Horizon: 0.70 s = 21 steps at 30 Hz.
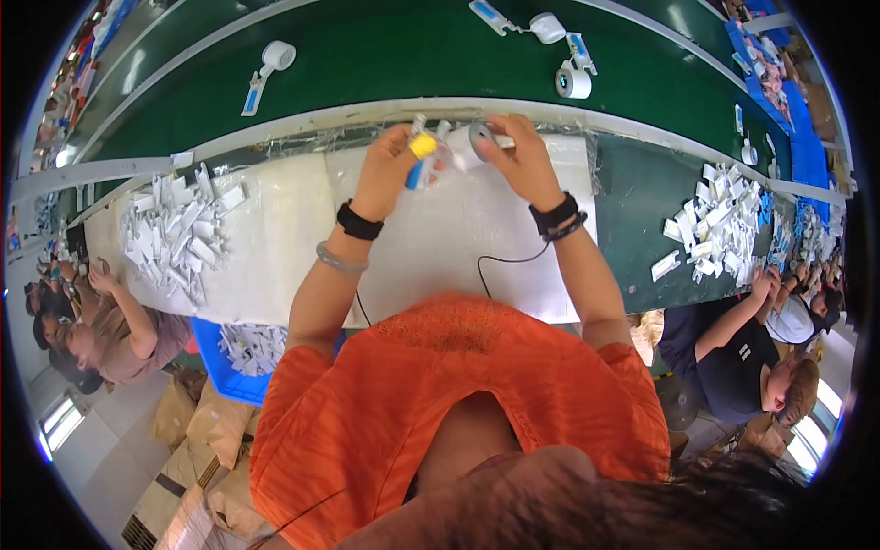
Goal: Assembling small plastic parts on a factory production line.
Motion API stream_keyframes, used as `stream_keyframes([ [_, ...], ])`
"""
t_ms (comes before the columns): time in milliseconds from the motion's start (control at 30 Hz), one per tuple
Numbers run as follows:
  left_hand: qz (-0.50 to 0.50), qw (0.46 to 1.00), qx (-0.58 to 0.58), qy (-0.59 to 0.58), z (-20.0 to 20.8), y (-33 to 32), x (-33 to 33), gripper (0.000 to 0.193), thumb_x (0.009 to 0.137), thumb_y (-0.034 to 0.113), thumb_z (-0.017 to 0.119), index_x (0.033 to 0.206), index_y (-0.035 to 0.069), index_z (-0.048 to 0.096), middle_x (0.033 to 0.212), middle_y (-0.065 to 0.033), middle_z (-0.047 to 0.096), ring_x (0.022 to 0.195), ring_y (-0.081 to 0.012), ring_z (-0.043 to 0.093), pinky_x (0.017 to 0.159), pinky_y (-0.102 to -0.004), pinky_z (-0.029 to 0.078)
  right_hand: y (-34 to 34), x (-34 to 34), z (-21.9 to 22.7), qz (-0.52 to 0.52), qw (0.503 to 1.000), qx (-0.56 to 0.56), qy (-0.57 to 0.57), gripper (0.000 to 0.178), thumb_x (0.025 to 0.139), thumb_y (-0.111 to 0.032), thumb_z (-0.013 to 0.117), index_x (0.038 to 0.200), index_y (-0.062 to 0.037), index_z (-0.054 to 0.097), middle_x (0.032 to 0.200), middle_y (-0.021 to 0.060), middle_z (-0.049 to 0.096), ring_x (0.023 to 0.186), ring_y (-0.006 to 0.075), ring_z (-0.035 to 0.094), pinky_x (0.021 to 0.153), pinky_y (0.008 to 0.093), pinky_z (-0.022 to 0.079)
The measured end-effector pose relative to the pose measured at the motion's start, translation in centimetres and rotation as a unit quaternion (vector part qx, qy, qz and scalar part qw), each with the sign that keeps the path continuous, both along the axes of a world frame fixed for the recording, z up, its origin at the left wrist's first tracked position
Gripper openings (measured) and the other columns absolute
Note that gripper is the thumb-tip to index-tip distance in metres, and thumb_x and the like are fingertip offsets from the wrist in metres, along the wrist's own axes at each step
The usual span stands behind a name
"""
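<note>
My left hand (389, 170) is closed at the far edge of the white work surface. It grips a small white-and-blue plastic part (415, 174), and a yellow piece (423, 145) shows at the thumb tip; whether this is a finger cover or part of the item I cannot tell. Just to the right, my right hand (522, 158) pinches a round white unit with a grey face (479, 140). Between the two hands the pieces are blurred, so whether they are joined is unclear. Black bands circle both wrists, with a thin dark cord running below the right one.
Beyond a pale rail, a green conveyor belt (394, 64) carries several round-headed white units (278, 55). Heaps of white plastic parts lie at left (179, 229) and right (720, 225). A blue bin (220, 362) of similar parts stands lower left. Co-workers sit on both sides.
</note>
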<state>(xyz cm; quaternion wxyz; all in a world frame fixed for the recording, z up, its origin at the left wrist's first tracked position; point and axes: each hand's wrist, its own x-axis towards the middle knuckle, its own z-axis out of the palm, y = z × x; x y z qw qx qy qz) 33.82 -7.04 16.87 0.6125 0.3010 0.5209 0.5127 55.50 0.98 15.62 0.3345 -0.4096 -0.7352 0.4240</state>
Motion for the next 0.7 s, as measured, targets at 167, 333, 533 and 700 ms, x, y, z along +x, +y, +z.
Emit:
stream_keyframes([
  [167, 0.093, 0.994, 0.047, 0.026, -3.5, 6.5, -5.7, 0.02, 0.096, 0.017, 0.058, 0.108, 0.001, 0.058, 0.097, -0.0109, 0.069, 0.08, -0.0172, 0.069, 0.066, -0.0293, 0.058, 11.1, -0.7, -3.7, -0.03, 0.964, 0.222, -0.141, 0.031, 0.085, -0.019, 0.068, 0.111, -0.003, 0.062, 0.106, 0.0135, 0.062, 0.103, 0.0351, 0.059, 0.086, 0.0442, 0.05],
  [333, 0.265, 0.923, 0.099, 0.26, -8.8, 10.4, -10.9, 0.038, 0.091, 0.012, 0.063, 0.122, -0.004, 0.051, 0.116, -0.0164, 0.062, 0.107, -0.0221, 0.06, 0.089, -0.0313, 0.048, 21.1, -2.1, -7.2, -0.065, 0.855, 0.388, -0.338, 0.033, 0.081, -0.013, 0.063, 0.114, -0.0105, 0.062, 0.112, 0.0078, 0.063, 0.115, 0.0285, 0.055, 0.1, 0.0459, 0.041],
  [533, 0.217, 0.821, 0.139, 0.509, -8.5, 8.5, -10.2, 0.061, 0.078, 0.0, 0.064, 0.136, 0.001, 0.043, 0.14, -0.0239, 0.042, 0.132, -0.0416, 0.036, 0.11, -0.0487, 0.025, 26.3, -3.7, -7.3, 0.062, 0.767, 0.4, -0.499, 0.011, 0.078, -0.021, 0.065, 0.081, -0.0118, 0.07, 0.079, 0.0074, 0.069, 0.097, 0.025, 0.061, 0.109, 0.0453, 0.033],
  [700, 0.162, 0.815, 0.221, 0.511, -6.4, 6.9, -6.7, 0.066, 0.08, 0.001, 0.065, 0.14, 0.001, 0.04, 0.145, -0.023, 0.037, 0.136, -0.039, 0.034, 0.113, -0.0473, 0.024, 23.9, -4.3, -4.1, 0.117, 0.826, 0.383, -0.396, 0.009, 0.066, -0.022, 0.067, 0.067, -0.0137, 0.069, 0.067, 0.0125, 0.067, 0.067, 0.0312, 0.066, 0.071, 0.0455, 0.052],
])
